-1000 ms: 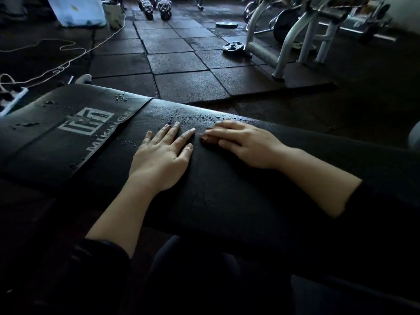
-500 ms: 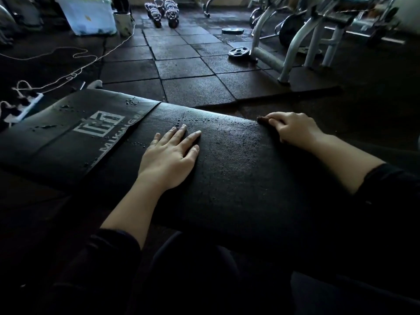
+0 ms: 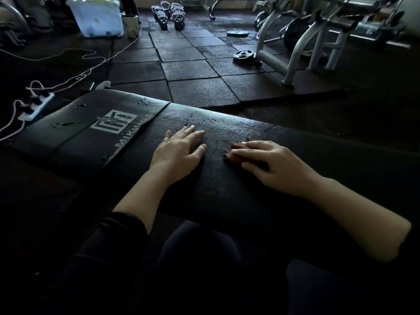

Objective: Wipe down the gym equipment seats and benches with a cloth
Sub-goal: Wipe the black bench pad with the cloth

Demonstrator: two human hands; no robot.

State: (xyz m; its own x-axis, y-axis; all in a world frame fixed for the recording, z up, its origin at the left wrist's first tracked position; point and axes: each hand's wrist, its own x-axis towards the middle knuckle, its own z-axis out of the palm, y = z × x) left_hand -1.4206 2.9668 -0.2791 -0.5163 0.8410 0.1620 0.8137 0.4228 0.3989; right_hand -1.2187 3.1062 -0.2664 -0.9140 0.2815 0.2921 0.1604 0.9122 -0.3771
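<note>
Under both hands runs a black padded bench (image 3: 227, 189), dim light, its leather-grain surface beaded with water droplets (image 3: 200, 120) just beyond the fingertips. Left hand (image 3: 177, 153) lies palm-down on the pad, fingers (image 3: 193, 133) straight and slightly spread, gripping nothing. Right hand (image 3: 270, 164) also flat on the pad, fingers (image 3: 250, 145) extended toward the left hand and close together; beneath them sits a dark reddish cloth (image 3: 236, 155), small, mostly covered, only its edge showing at the fingertips. Fingers press on it rather than curl round it. The two hands are near each other but not touching. Left of the left fingers, the bench's other section carries a white square logo (image 3: 113, 125) with lettering, partly unreadable, and more droplets. Far beyond the fingers: dark rubber floor tiles (image 3: 188, 69), a weight plate (image 3: 244, 56) lying flat beside a white machine frame (image 3: 293, 64), a cluster of kettlebells (image 3: 169, 15), a pale plastic bin (image 3: 97, 18). Off to the left, a white power strip (image 3: 36, 105) with plugs and loose white cord (image 3: 75, 80) on the floor.
</note>
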